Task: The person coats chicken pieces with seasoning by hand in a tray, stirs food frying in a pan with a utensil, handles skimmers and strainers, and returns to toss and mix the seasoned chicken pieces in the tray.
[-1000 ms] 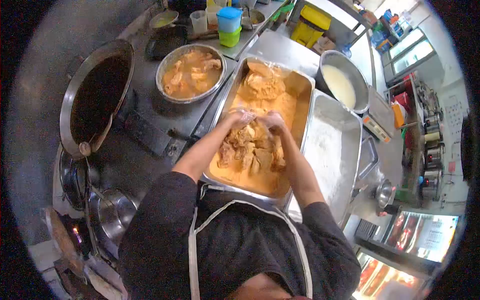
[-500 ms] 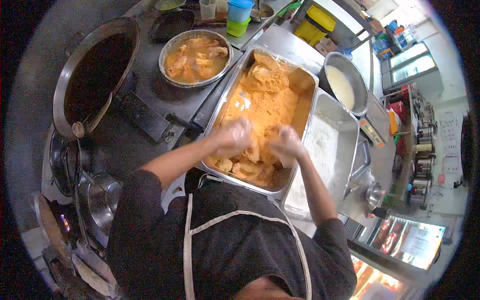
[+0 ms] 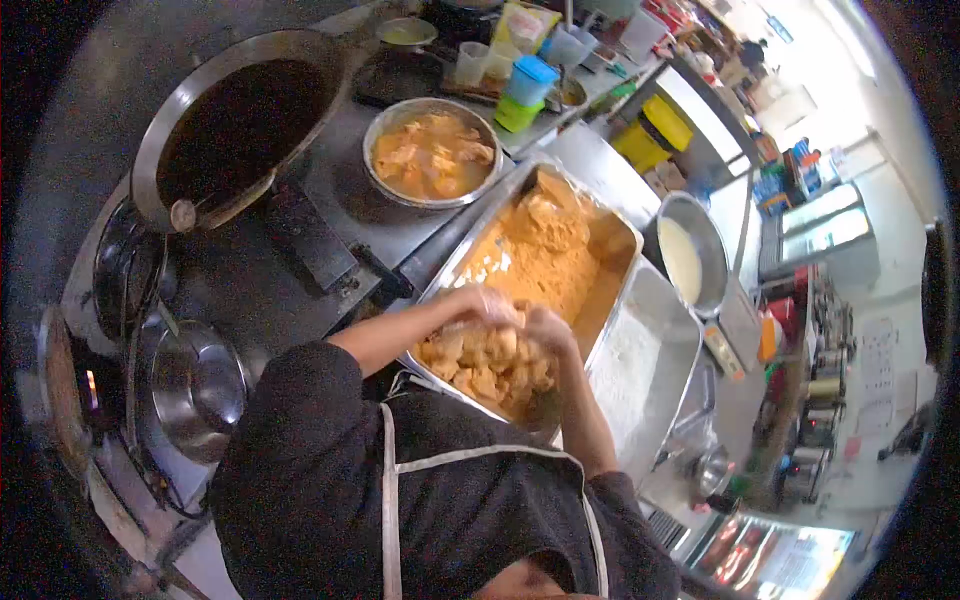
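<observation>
A deep metal tray (image 3: 622,248) in front of me holds orange seasoned flour (image 3: 545,265), with a heap of coated chicken pieces (image 3: 480,365) at its near end. Over that heap my left hand (image 3: 492,305) and my right hand (image 3: 547,328) are close together, both in clear thin gloves. Their fingers are curled in and partly blurred. A bit of orange coating shows between them, but what they grip cannot be made out.
Left of the tray are a bowl of chicken in liquid (image 3: 432,188) and a large wok of dark oil (image 3: 245,125). A tray of white flour (image 3: 630,370) adjoins on the right, below a bowl of pale batter (image 3: 682,262). Stacked plastic tubs (image 3: 525,95) stand at the back.
My hands have come closer together over the near half of the tray. The chicken heap beneath shows more plainly. The view has shifted, so the trays and bowls appear lower in it.
</observation>
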`<state>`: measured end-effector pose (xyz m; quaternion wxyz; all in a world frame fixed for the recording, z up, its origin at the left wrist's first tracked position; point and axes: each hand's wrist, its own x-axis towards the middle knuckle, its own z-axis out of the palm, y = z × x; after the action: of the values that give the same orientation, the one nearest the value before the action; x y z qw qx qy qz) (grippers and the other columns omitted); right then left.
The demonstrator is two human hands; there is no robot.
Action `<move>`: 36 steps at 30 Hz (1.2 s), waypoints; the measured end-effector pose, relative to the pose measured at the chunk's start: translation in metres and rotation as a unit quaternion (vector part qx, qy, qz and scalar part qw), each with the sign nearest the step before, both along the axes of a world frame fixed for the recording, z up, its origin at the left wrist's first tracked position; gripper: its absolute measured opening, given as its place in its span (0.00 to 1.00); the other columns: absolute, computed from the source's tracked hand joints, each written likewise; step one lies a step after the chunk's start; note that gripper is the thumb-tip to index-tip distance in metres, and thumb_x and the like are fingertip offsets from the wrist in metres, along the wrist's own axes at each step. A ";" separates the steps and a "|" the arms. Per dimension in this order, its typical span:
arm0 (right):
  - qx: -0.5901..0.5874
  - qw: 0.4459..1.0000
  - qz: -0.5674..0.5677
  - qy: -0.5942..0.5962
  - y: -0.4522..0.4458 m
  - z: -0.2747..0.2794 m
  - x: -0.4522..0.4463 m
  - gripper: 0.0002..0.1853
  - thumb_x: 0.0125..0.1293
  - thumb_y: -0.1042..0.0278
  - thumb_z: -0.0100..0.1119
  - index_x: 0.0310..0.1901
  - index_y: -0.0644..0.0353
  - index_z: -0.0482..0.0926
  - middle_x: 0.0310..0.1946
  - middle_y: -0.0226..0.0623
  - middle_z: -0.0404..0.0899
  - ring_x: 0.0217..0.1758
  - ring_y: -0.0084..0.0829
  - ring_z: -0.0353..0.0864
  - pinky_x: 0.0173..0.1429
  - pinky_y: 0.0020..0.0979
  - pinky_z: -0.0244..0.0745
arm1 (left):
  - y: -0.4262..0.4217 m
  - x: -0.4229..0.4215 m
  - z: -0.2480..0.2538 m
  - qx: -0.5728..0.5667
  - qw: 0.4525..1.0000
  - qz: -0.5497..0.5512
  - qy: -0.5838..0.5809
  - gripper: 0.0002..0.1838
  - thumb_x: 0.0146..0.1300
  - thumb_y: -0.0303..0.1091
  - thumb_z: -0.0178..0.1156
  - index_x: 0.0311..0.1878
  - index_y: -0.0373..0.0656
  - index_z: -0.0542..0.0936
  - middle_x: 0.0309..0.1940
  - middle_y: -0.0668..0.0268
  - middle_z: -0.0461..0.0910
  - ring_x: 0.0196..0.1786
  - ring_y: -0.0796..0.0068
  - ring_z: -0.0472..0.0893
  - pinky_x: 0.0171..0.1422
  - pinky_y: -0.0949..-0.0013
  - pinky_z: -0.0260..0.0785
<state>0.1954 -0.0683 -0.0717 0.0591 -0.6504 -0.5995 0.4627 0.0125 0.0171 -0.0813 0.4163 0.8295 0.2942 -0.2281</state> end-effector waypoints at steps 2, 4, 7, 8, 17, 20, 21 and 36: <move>0.024 0.981 0.092 -0.169 -0.020 0.088 -0.048 0.29 0.41 0.59 0.68 0.48 0.58 0.73 0.35 0.46 0.79 0.35 0.39 0.78 0.39 0.36 0.73 | -0.033 -0.023 0.082 0.039 0.999 -0.034 -0.010 0.36 0.50 0.62 0.50 0.59 0.52 0.69 0.51 0.56 0.72 0.51 0.61 0.72 0.55 0.60 0.65; 0.214 0.962 0.095 -0.143 -0.060 0.092 -0.058 0.33 0.30 0.60 0.71 0.45 0.58 0.74 0.40 0.50 0.75 0.47 0.49 0.72 0.51 0.44 0.68 | -0.061 -0.046 0.160 0.059 0.996 -0.058 0.008 0.42 0.46 0.68 0.49 0.62 0.53 0.66 0.55 0.55 0.69 0.57 0.59 0.70 0.59 0.59 0.64; 0.134 0.969 0.091 -0.188 -0.095 0.112 -0.077 0.41 0.37 0.49 0.67 0.54 0.62 0.67 0.48 0.55 0.68 0.54 0.53 0.66 0.56 0.45 0.63 | -0.090 -0.059 0.152 0.157 0.986 -0.039 0.034 0.45 0.45 0.69 0.50 0.64 0.52 0.63 0.60 0.53 0.64 0.62 0.57 0.66 0.62 0.57 0.61; 0.130 0.969 0.092 -0.187 -0.098 0.094 -0.083 0.41 0.37 0.49 0.67 0.54 0.62 0.67 0.48 0.55 0.68 0.54 0.53 0.66 0.56 0.45 0.63 | -0.091 -0.059 0.104 0.258 0.963 -0.080 -0.010 0.47 0.44 0.70 0.49 0.64 0.49 0.62 0.61 0.50 0.63 0.61 0.55 0.66 0.62 0.55 0.60; 0.039 0.975 0.206 -0.075 -0.028 0.086 -0.038 0.41 0.49 0.55 0.65 0.61 0.65 0.58 0.33 0.51 0.78 0.38 0.31 0.76 0.44 0.33 0.70 | -0.057 -0.002 0.016 0.320 0.939 -0.092 -0.091 0.52 0.29 0.66 0.68 0.54 0.37 0.69 0.46 0.57 0.75 0.49 0.62 0.74 0.51 0.60 0.67; 0.021 0.975 0.205 -0.082 -0.012 0.063 -0.016 0.39 0.49 0.53 0.64 0.61 0.61 0.60 0.39 0.49 0.77 0.42 0.35 0.75 0.48 0.34 0.69 | -0.019 0.010 -0.009 0.109 0.986 0.002 -0.124 0.49 0.32 0.65 0.67 0.52 0.35 0.69 0.45 0.53 0.76 0.47 0.62 0.76 0.50 0.61 0.68; -0.005 0.978 0.193 -0.077 -0.007 0.026 0.002 0.38 0.49 0.53 0.63 0.60 0.59 0.62 0.42 0.48 0.76 0.44 0.36 0.75 0.49 0.35 0.69 | -0.011 0.007 -0.011 0.110 0.979 0.050 -0.163 0.49 0.33 0.65 0.66 0.53 0.34 0.68 0.45 0.51 0.75 0.47 0.61 0.76 0.50 0.61 0.68; 0.328 0.933 0.053 -0.142 0.238 0.085 -0.098 0.17 0.54 0.56 0.56 0.39 0.60 0.77 0.28 0.41 0.80 0.28 0.32 0.79 0.32 0.34 0.74 | -0.080 -0.085 0.060 -0.093 0.867 0.355 -0.337 0.23 0.53 0.38 0.58 0.53 0.43 0.71 0.23 0.69 0.73 0.26 0.76 0.73 0.29 0.70 0.67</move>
<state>0.0971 0.1700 0.0132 0.1586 -0.6208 -0.7537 0.1461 -0.0721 -0.0632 -0.0217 0.6184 0.6531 0.3877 0.2019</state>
